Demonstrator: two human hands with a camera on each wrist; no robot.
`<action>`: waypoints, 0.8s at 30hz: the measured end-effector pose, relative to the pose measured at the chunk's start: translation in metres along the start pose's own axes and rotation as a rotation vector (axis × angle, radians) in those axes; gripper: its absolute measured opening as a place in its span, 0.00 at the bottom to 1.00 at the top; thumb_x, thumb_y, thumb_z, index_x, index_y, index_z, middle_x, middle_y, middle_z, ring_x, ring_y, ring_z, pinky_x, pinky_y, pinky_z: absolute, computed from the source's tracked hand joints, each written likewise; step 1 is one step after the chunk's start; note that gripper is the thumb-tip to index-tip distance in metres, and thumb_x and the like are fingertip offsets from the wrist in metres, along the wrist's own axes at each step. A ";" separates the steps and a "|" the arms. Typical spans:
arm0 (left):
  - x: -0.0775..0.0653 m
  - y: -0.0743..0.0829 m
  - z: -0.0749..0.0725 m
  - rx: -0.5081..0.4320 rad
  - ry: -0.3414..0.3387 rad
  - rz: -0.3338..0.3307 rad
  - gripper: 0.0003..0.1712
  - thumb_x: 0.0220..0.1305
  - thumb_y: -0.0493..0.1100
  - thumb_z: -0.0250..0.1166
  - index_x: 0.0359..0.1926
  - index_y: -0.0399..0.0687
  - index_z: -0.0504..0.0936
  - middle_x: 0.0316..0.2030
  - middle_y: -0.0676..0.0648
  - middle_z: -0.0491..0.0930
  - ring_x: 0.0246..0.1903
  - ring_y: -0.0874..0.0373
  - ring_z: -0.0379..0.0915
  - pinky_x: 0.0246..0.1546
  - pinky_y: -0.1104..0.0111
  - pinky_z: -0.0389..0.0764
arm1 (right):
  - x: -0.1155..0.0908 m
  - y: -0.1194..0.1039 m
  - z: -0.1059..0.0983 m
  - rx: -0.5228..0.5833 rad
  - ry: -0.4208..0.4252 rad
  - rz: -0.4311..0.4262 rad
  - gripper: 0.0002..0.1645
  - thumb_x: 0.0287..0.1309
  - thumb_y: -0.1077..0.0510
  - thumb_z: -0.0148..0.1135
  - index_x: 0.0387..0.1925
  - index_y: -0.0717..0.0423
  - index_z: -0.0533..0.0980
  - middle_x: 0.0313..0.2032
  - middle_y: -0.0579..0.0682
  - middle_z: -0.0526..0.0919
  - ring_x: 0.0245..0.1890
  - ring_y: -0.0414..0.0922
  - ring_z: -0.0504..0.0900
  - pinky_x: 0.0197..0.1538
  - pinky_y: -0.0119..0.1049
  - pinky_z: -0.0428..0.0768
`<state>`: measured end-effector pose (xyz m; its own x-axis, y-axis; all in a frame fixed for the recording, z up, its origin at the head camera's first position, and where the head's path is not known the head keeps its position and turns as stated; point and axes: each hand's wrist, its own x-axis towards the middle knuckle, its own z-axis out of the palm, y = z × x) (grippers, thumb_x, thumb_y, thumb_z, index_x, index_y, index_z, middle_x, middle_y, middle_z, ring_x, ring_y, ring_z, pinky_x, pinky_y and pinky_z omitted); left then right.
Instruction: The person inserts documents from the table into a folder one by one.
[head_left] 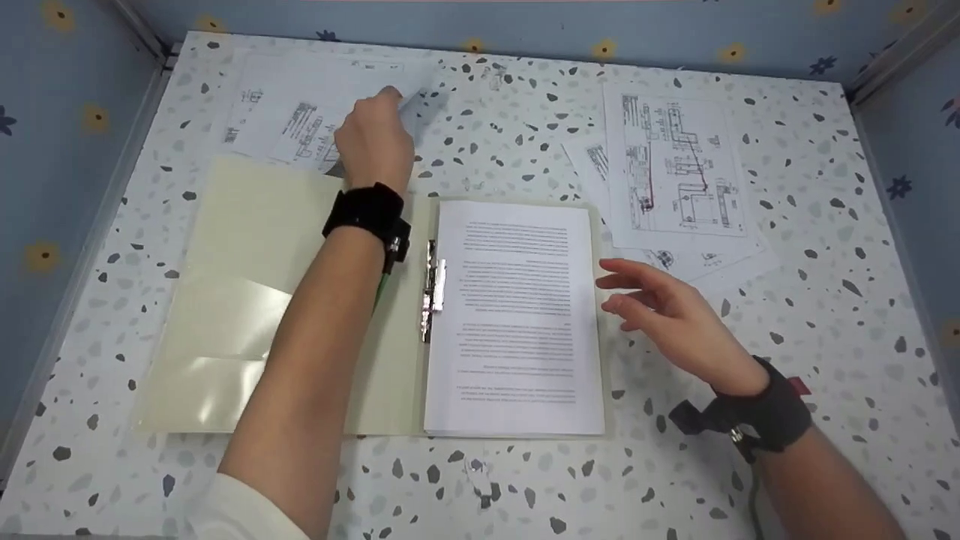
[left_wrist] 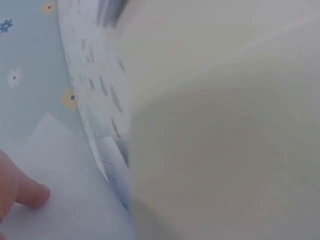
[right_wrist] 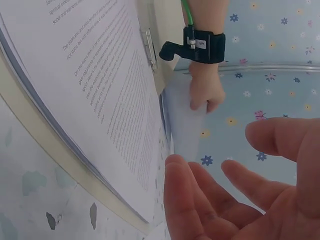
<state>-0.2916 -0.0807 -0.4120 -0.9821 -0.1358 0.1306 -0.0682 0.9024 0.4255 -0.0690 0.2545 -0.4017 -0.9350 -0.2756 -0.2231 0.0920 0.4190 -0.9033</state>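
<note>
My left hand (head_left: 377, 139) reaches past the top of the open folder and pinches a sheet of paper (right_wrist: 182, 115), whose edge is raised off the table. Part of that sheet is hidden behind the hand in the head view. Beneath the left forearm lies the folder's pale cream cover (head_left: 247, 225). A stack of printed pages (head_left: 517, 315) sits on the folder's right side, beside a metal clip (head_left: 433, 292). Just off the stack's right edge, my right hand (head_left: 675, 319) hovers with loosely bent fingers and nothing in them.
More drawing sheets (head_left: 300, 97) lie at the back left of the speckled table (head_left: 510, 487). On the right, several overlapping drawings (head_left: 682, 165) rest close to the folder. Blue flowered panels (head_left: 525, 26) border the table at the back and sides.
</note>
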 end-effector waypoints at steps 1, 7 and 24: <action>-0.001 0.005 -0.006 -0.006 0.047 0.025 0.20 0.74 0.34 0.51 0.60 0.49 0.81 0.52 0.45 0.84 0.39 0.51 0.84 0.38 0.57 0.81 | 0.002 0.000 -0.001 0.035 -0.008 0.013 0.30 0.69 0.50 0.60 0.70 0.46 0.67 0.59 0.56 0.77 0.53 0.56 0.81 0.48 0.41 0.82; -0.027 0.042 -0.036 -0.059 0.402 0.353 0.19 0.70 0.30 0.54 0.51 0.51 0.86 0.47 0.50 0.86 0.37 0.54 0.86 0.42 0.63 0.82 | 0.013 -0.001 -0.016 0.560 -0.104 0.073 0.31 0.76 0.51 0.49 0.75 0.50 0.58 0.66 0.63 0.70 0.59 0.56 0.78 0.58 0.43 0.78; -0.137 0.092 -0.061 -0.226 0.887 1.607 0.11 0.64 0.40 0.68 0.47 0.49 0.84 0.52 0.48 0.84 0.56 0.52 0.79 0.62 0.55 0.72 | 0.020 -0.010 -0.020 1.379 -0.373 -0.193 0.43 0.73 0.32 0.31 0.79 0.50 0.49 0.68 0.63 0.68 0.59 0.59 0.78 0.56 0.47 0.79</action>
<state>-0.1531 -0.0041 -0.3365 0.3049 0.4771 0.8242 0.8198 0.3091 -0.4821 -0.0955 0.2623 -0.3902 -0.8482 -0.5268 0.0548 0.4299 -0.7453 -0.5096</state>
